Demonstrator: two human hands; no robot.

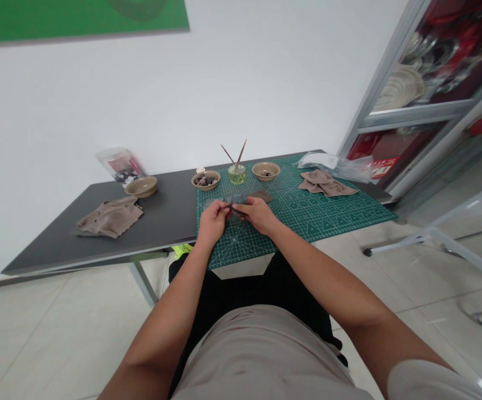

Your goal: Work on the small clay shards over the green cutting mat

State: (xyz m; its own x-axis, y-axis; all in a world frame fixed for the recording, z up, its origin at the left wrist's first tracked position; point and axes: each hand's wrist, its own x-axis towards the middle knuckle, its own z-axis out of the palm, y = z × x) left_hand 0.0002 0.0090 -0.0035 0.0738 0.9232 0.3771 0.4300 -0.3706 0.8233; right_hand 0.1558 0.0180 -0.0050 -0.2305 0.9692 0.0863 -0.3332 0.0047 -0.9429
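Note:
Over the front of the green cutting mat, my left hand and my right hand meet, fingers closed and thumbs on top. Between them they pinch a small dark grey, soft-looking piece; its exact kind is too small and blurred to make out. Just behind my right hand lies a little brown cloth piece. Beyond, a tan bowl of dark and pinkish bits, a glass jar of yellowish liquid with two thin sticks in it, and another tan bowl with a few dark bits stand in a row.
A crumpled brown cloth and a clear plastic bag lie at the mat's right. On the dark table to the left are another brown cloth, a third bowl and a plastic pouch. A white wall stands behind.

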